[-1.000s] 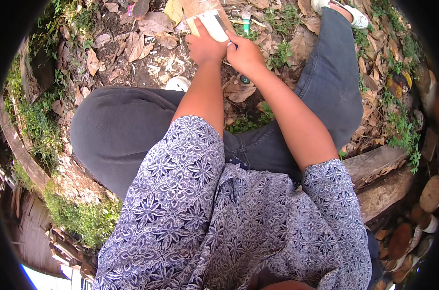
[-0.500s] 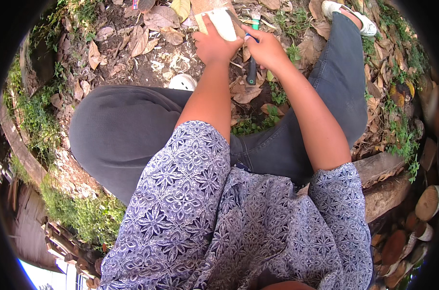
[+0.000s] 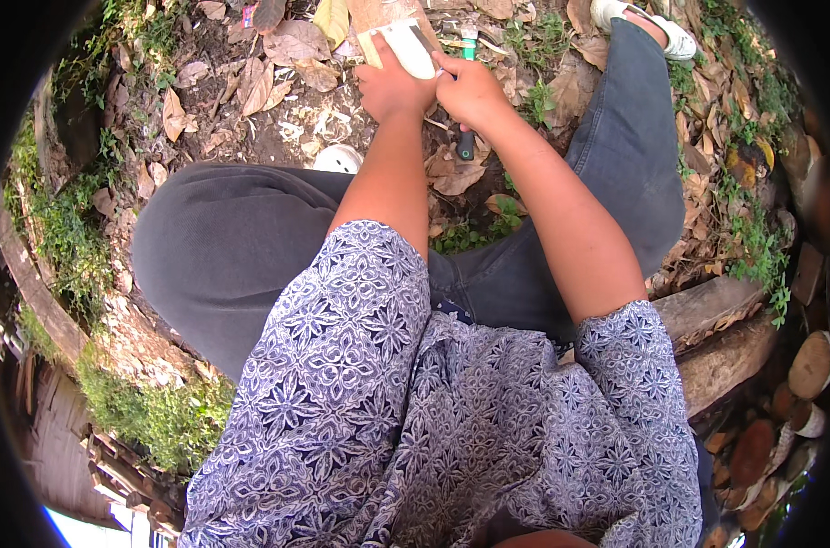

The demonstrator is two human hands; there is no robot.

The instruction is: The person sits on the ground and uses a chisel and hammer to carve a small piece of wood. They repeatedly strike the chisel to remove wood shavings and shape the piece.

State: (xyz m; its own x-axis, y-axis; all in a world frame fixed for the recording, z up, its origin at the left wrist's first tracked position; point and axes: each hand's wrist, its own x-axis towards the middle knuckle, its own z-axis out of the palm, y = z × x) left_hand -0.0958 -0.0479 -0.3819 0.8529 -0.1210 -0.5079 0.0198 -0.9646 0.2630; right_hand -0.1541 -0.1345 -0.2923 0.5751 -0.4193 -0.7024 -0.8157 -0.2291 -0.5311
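My left hand (image 3: 397, 89) presses on a pale, flat-sided piece of wood (image 3: 409, 50), its index finger stretched along the near face and the thumb toward my right hand. Under that piece lies a brown wooden board (image 3: 365, 13). Close on the right, my right hand (image 3: 472, 94) is closed, thumb forward, at the wood's near right corner. It holds a small tool whose blue handle showed half a second ago; the fingers now mostly cover it. A tool with a green and black handle (image 3: 468, 144) lies on the ground, partly behind my right hand.
Pale shavings (image 3: 328, 123) and dry leaves (image 3: 296, 46) litter the soil. My bent legs (image 3: 232, 247) frame the work, with a white shoe (image 3: 338, 159) beside my left forearm. Logs (image 3: 721, 356) lie at the right, greenery (image 3: 159, 402) at the left.
Both hands and the pale wood sit slightly more to the left in the picture, as does the whole scene. My right hand has drawn closer to the left, and the blue handle is now mostly hidden.
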